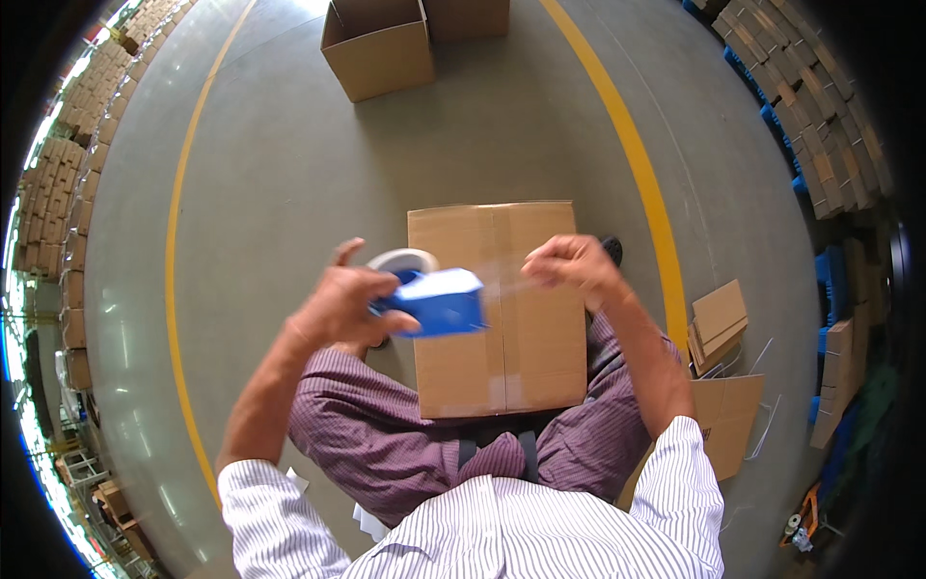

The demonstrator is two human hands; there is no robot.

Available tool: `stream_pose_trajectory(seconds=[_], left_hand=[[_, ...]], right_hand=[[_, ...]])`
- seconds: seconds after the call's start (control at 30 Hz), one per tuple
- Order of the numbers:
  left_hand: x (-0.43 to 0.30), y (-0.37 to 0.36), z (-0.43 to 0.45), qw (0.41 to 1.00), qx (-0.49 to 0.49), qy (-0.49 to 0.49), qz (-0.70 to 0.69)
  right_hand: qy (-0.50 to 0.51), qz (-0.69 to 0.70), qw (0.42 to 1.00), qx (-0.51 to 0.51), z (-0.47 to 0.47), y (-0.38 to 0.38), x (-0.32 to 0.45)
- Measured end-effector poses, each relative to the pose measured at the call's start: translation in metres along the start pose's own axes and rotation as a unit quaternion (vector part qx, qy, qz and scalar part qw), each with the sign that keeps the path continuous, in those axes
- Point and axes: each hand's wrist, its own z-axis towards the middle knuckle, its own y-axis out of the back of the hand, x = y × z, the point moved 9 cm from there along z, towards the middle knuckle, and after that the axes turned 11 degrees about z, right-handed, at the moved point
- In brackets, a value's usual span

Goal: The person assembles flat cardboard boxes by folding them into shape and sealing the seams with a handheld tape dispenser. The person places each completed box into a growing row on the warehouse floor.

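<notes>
My left hand (354,300) grips a blue tape dispenser (445,311) over the left part of a cardboard box (463,369). A roll of tape (405,258) shows at the dispenser's far side. From its front edge a clear strip of tape (506,287) seems to run to my right hand (571,266), whose fingers are pinched together over the box's right side. Blur makes the strip faint. The box stands between my legs with its top flaps closed, and tape lies along the centre seam.
Ahead on the floor stand an open cardboard box (387,61) and another box (470,18). Flat cardboard pieces (720,318) and loose straps lie at my right. Yellow floor lines (636,155) run on both sides. Stacked cartons (803,101) on blue pallets line the right edge.
</notes>
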Motion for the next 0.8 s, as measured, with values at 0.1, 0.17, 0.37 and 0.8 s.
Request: stream_pose_trajectory(seconds=[0.1, 0.17, 0.37, 0.8], left_hand=[[0.107, 0.020, -0.010, 0.982, 0.072, 0.145, 0.103], [0.161, 0.036, -0.024, 0.964, 0.067, 0.223, 0.130], [0.211, 0.027, -0.001, 0.941, 0.042, 0.280, 0.184], [0.222, -0.037, 0.046, 0.900, 0.142, 0.348, 0.222]], right_hand=[[0.027, -0.027, 0.988, -0.151, 0.007, 0.108, 0.037], [-0.007, -0.049, 0.971, -0.232, 0.008, 0.167, 0.039], [-0.048, -0.049, 0.976, -0.207, 0.064, 0.194, 0.009], [-0.094, -0.117, 0.962, -0.229, 0.091, 0.217, -0.035]])
